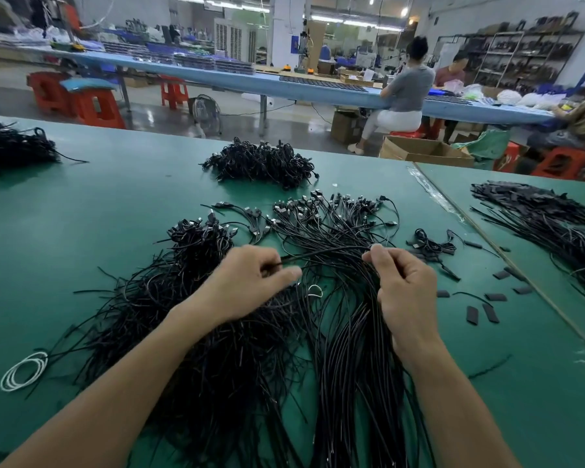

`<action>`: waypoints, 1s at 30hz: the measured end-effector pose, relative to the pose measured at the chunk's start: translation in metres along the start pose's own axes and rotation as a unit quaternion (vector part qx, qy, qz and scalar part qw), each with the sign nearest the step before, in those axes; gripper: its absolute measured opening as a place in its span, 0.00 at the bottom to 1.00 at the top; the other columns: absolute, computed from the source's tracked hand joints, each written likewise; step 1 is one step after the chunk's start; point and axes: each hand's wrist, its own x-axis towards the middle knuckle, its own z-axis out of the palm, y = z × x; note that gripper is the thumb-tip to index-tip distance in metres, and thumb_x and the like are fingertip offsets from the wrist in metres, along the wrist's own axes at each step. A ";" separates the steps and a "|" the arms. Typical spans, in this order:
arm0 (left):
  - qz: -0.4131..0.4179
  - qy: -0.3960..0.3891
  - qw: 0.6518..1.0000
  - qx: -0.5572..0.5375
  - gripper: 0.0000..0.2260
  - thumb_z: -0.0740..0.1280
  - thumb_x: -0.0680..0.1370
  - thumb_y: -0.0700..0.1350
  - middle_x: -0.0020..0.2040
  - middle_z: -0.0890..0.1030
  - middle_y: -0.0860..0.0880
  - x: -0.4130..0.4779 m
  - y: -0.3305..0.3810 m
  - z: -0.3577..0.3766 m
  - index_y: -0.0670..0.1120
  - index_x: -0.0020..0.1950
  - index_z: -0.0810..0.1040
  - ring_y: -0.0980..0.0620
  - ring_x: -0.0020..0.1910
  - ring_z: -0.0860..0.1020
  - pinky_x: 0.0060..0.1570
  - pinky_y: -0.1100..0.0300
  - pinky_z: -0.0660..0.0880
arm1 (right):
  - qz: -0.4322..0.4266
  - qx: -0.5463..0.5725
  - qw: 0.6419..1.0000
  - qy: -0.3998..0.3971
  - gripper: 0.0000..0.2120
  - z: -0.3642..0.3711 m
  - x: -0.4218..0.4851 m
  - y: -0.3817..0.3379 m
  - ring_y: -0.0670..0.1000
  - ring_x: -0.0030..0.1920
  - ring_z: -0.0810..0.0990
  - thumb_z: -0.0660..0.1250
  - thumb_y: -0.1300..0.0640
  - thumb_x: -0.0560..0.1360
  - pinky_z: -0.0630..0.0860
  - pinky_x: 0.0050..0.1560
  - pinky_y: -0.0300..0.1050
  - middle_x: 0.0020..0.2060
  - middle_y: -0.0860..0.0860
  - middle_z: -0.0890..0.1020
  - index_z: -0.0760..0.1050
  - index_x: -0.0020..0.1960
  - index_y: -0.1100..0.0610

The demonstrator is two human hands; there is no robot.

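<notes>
Green table (81,231), cable (325,250) in right hand (404,285)

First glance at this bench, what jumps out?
The sprawl of black cables covering the middle of the green table, plug ends fanned away from the person. Over it, the left hand and right hand pinch a single cable between them. A white coil lies alone, near left.

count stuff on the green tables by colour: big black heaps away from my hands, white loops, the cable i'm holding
black heaps: 3
held black cable: 1
white loops: 2
total: 6
</notes>
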 end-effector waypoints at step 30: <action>-0.014 -0.023 0.988 -0.151 0.19 0.57 0.85 0.48 0.27 0.77 0.50 -0.016 0.011 0.042 0.48 0.37 0.77 0.52 0.24 0.75 0.27 0.62 0.72 | -0.033 -0.129 0.944 -0.301 0.13 0.008 -0.016 -0.002 0.51 0.29 0.67 0.66 0.48 0.79 0.67 0.34 0.49 0.27 0.52 0.71 0.82 0.39 0.49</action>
